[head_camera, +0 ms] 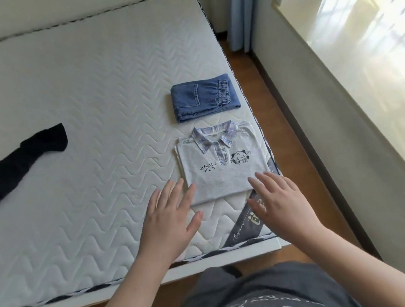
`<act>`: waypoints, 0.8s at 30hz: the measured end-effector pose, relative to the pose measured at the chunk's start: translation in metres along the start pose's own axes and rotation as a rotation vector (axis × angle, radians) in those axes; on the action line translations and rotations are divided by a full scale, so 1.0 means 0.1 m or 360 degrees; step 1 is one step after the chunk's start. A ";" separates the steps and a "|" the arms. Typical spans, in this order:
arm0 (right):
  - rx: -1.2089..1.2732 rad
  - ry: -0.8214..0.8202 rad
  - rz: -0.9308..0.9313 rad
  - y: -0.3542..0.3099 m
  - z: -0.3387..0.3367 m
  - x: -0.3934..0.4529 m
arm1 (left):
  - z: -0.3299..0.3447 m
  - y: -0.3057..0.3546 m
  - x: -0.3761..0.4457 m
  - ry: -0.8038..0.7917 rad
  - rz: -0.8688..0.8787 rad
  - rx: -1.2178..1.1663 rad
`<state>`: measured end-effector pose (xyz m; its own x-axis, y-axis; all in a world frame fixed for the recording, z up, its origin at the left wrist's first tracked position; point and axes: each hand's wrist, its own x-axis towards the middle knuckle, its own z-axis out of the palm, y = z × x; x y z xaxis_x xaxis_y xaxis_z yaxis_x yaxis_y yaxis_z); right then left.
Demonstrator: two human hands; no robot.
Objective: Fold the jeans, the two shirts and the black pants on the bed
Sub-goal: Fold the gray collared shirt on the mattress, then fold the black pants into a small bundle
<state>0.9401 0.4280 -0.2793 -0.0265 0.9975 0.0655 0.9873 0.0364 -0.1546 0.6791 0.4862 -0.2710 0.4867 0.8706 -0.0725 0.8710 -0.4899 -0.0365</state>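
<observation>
A folded grey shirt (219, 162) with a plaid collar and a cartoon print lies near the bed's right front corner; white fabric edges show under it. Behind it sits a folded pair of blue jeans (204, 97). Black pants (8, 169) lie unfolded in a loose strip at the left of the mattress. My left hand (170, 219) hovers flat, fingers spread, at the shirt's lower left corner. My right hand (278, 201) is flat and spread at its lower right corner. Neither hand holds anything.
The white quilted mattress (70, 93) has a wide bare area in the middle and back. A grey label strip (243, 228) crosses its front right corner. Wooden floor (290, 141) runs along the right side, beside a windowsill and blue curtain (237, 8).
</observation>
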 end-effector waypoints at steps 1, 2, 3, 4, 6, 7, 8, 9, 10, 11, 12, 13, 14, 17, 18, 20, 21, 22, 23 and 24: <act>0.0014 0.0001 -0.0007 -0.02 -0.03 -0.06 | -0.07 0.06 -0.07 0.0012 -0.0010 0.0006; 0.0022 0.0000 -0.0023 -0.03 -0.06 -0.12 | -0.13 0.13 -0.13 0.0014 -0.0019 0.0013; 0.0022 0.0010 -0.0050 -0.03 -0.09 -0.19 | -0.18 0.21 -0.21 0.0011 -0.0038 0.0021; 0.0026 0.0017 -0.0082 -0.03 -0.12 -0.25 | -0.23 0.29 -0.29 0.0014 -0.0064 0.0026; 0.0046 0.0035 -0.0142 -0.04 -0.21 -0.38 | -0.31 0.48 -0.48 0.0023 -0.0136 0.0006; 0.0054 0.0052 -0.0166 -0.05 -0.26 -0.45 | -0.36 0.58 -0.60 0.0017 -0.0173 -0.0018; 0.0059 0.0069 -0.0183 -0.07 -0.30 -0.53 | -0.39 0.66 -0.72 0.0022 -0.0203 -0.0039; 0.0057 0.0088 -0.0192 -0.10 -0.34 -0.60 | -0.43 0.74 -0.84 0.0039 -0.0221 -0.0043; 0.0053 0.0090 -0.0203 -0.15 -0.39 -0.66 | -0.47 0.79 -0.95 0.0049 -0.0233 -0.0037; 0.0052 0.0099 -0.0222 -0.20 -0.42 -0.72 | -0.50 0.82 -1.06 0.0052 -0.0239 -0.0030; 0.0065 0.0099 -0.0243 -0.27 -0.45 -0.77 | -0.53 0.84 -1.17 0.0075 -0.0247 -0.0016; 0.0080 0.0107 -0.0262 -0.36 -0.48 -0.82 | -0.57 0.83 -1.28 0.0094 -0.0267 -0.0007; 0.0097 0.0109 -0.0281 -0.46 -0.52 -0.86 | -0.60 0.80 -1.39 0.0111 -0.0299 0.0003; 0.0125 0.0125 -0.0383 -0.83 -0.63 -0.93 | -0.69 0.62 -1.74 0.0154 -0.0421 -0.0019; 0.0140 0.0133 -0.0432 -0.98 -0.67 -0.95 | -0.71 0.53 -1.86 0.0174 -0.0460 -0.0026; 0.0158 0.0171 -0.0538 -1.32 -0.71 -0.97 | -0.74 0.34 -2.13 0.0210 -0.0546 -0.0052; 0.0153 0.0173 -0.0606 -1.52 -0.72 -0.99 | -0.75 0.23 -2.28 0.0230 -0.0595 -0.0067; 0.0159 0.0160 -0.0666 -1.74 -0.72 -1.01 | -0.75 0.12 -2.45 0.0263 -0.0634 -0.0080; 0.0169 0.0164 -0.0720 -1.96 -0.71 -1.05 | -0.74 -0.01 -2.62 0.0293 -0.0674 -0.0093; 0.0187 0.0156 -0.0775 -2.19 -0.71 -1.09 | -0.73 -0.14 -2.81 0.0344 -0.0716 -0.0097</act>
<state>0.7380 0.3072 -0.1828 -0.4589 0.8529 0.2489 0.8396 0.5079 -0.1925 0.5348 0.2518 -0.1777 0.0594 0.9876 0.1454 0.9969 -0.0661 0.0418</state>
